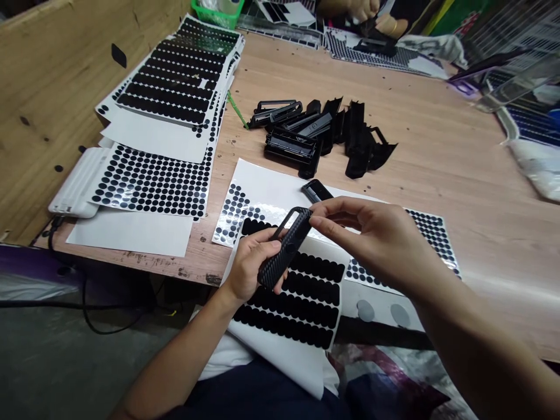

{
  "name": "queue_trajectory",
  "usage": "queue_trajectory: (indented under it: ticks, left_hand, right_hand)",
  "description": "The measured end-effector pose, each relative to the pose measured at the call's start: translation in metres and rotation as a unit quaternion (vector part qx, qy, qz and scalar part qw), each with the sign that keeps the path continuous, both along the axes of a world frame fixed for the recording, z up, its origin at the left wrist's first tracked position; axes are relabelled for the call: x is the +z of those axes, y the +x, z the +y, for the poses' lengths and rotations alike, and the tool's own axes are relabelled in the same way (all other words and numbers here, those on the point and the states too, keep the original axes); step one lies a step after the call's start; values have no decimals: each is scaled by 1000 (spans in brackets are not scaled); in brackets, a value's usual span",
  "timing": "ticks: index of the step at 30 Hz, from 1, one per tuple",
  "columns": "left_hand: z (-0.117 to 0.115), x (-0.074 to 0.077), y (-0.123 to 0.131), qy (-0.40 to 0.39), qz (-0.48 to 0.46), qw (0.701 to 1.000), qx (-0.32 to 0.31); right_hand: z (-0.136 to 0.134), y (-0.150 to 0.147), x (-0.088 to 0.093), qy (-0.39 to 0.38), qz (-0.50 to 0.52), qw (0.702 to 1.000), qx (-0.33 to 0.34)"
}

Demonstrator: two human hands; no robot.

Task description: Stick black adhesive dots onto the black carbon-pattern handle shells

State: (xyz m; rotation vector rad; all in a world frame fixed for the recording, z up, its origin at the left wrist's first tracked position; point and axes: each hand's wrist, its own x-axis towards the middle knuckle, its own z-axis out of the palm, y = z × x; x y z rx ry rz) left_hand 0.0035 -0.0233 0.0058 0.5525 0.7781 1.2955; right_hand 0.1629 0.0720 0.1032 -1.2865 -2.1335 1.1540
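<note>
My left hand [251, 262] is closed around a black plastic part [286, 248] with a carbon-fibre-like pattern and an open slot along one side. The part is held tilted, its far end up and to the right. At that far end, the thumb and index finger of my right hand [363, 227] are pinched together on the part's edge; whether a small piece is also between them I cannot tell. Under my hands lies a sheet with rows of round black stickers [301, 300], overhanging the table edge. Another black part [317, 191] rests just beyond my right fingertips.
Several black plastic parts [301, 131] are piled mid-table beside a green stick [237, 109]. Sticker sheets [153, 181] are stacked at left near a white power strip [81, 184] and a wooden board [79, 76]. Across the table, another person's hands [385, 24] work over a sheet.
</note>
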Motion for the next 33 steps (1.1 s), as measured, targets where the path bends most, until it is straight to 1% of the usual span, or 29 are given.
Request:
queue_trajectory:
  ticks: [5,7,8,10,11,12,13,15,16,19,21,22,24,25,26,27,28,29,30,31,33]
  left_hand:
    - [-1,0,1,2,1,1000,1]
    - [-1,0,1,1,4,1000,2]
    - [-1,0,1,0,7,1000,3]
    - [0,0,1,0,14,1000,4]
    - [0,0,0,1,18,1000,3]
    - [-1,0,0,3,23,1000,1]
    - [-1,0,0,3,28,1000,-1]
    - [-1,-1,0,1,36,999,-2]
    - [-2,-1,0,1,37,999,0]
    - [-1,0,2,9,37,999,9]
    - [0,1,3,20,42,999,25]
    - [1,2,4,23,44,998,38]
    - [2,4,5,27,44,996,72]
    - [2,5,5,28,42,995,87]
    - [3,7,6,28,41,994,98]
    - [3,7,6,28,41,994,103]
    - [3,8,7,26,39,994,102]
    - [3,9,7,23,36,994,102]
    - [3,9,8,17,32,994,104]
    - [3,9,9,10,27,994,110]
    - [4,9,10,-10,20,991,131]
  right_hand:
    - [-4,0,-1,77,-47,996,12]
    - [-7,0,-3,127,-64,989,29]
    - [-9,0,-4,170,-72,982,33]
    - [-11,1,-7,273,-85,958,24]
    - [-12,1,-9,311,-89,946,18]
    - [-11,2,-11,327,-89,941,20]
    - [-8,3,-15,322,-86,942,30]
    - [3,6,-25,280,-72,956,49]
    - [11,8,-31,261,-70,962,34]
    - [37,17,-51,200,-95,972,-81]
    - [49,23,-61,134,-109,976,-129]
    - [52,26,-63,106,-108,979,-138]
    - [50,29,-61,70,-88,983,-145]
    - [45,29,-57,35,-48,987,-148]
    - [37,27,-53,-26,12,989,-148]
    - [29,25,-47,-106,84,981,-142]
    - [19,22,-41,-194,156,960,-128]
    - [9,19,-36,-273,217,931,-110]
    - [-1,15,-31,-335,256,902,-89]
    - [-9,13,-27,-371,273,885,-67]
    - [-21,10,-21,-399,284,871,-40]
